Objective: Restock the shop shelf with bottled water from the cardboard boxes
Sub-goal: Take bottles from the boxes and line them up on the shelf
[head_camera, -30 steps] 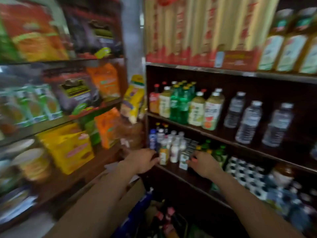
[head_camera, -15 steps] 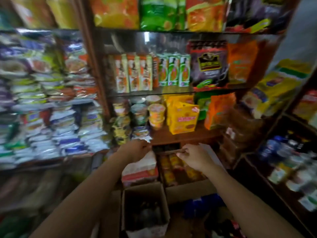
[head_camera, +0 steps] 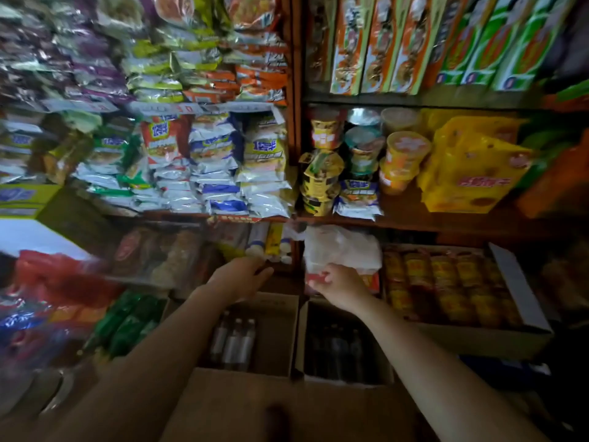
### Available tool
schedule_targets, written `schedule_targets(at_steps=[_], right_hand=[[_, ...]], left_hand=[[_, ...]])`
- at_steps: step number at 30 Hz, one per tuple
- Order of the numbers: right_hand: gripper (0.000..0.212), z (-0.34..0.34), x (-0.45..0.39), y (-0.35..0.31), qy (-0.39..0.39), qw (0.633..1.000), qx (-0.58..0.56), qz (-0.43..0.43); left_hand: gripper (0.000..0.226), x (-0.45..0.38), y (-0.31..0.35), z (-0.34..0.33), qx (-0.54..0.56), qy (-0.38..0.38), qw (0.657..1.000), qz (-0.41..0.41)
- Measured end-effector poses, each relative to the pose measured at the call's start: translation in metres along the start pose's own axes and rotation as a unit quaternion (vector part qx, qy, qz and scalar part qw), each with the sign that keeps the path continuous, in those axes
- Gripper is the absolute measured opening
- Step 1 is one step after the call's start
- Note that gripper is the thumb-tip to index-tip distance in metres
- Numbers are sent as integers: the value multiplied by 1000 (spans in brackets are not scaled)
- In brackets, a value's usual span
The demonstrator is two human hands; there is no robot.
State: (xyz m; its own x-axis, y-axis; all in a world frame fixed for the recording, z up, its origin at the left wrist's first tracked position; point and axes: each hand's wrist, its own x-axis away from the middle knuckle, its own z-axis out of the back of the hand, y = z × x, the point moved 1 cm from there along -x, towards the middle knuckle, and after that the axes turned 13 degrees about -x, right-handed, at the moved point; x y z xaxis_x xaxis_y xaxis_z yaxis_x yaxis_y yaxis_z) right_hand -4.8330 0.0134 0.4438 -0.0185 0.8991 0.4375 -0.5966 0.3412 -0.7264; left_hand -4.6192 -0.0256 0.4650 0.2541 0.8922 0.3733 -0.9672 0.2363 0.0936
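Two open cardboard boxes on floor: left box [head_camera: 274,330] w/ clear water bottles [head_camera: 234,344]; right box [head_camera: 301,339] w/ dark bottles [head_camera: 338,352]; left hand [head_camera: 239,277] fingers relaxed, straightish; right hand [head_camera: 339,287] fingers curled, grip unclear; labels too blurred to read.

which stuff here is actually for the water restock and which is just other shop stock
For the job:
- left cardboard box with water bottles standing in it
- right cardboard box, contents too dark to tell
- left hand and right hand, both above the boxes

Just other stock:
- noodle packets
- cup noodles
- yellow snack box
- tray of orange packs
- white plastic bag
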Motion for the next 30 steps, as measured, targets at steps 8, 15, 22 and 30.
schedule_targets(at_steps=[8, 15, 22, 30], right_hand=[[46, -105, -97, -7, -86, 993, -43, -68], [51, -203, -171, 26, -123, 976, -100, -152], [41, -315, -232, 95, -151, 950, -132, -240], [61, -451, -303, 204, -153, 902, -217, -341]], left_hand=[[47, -70, -97, -49, 48, -100, 991, 75], [45, -120, -169, -132, 104, -178, 973, 106], [30, -180, -225, -260, 181, -254, 941, 128], [39, -267, -254, -434, 246, -283, 913, 161]])
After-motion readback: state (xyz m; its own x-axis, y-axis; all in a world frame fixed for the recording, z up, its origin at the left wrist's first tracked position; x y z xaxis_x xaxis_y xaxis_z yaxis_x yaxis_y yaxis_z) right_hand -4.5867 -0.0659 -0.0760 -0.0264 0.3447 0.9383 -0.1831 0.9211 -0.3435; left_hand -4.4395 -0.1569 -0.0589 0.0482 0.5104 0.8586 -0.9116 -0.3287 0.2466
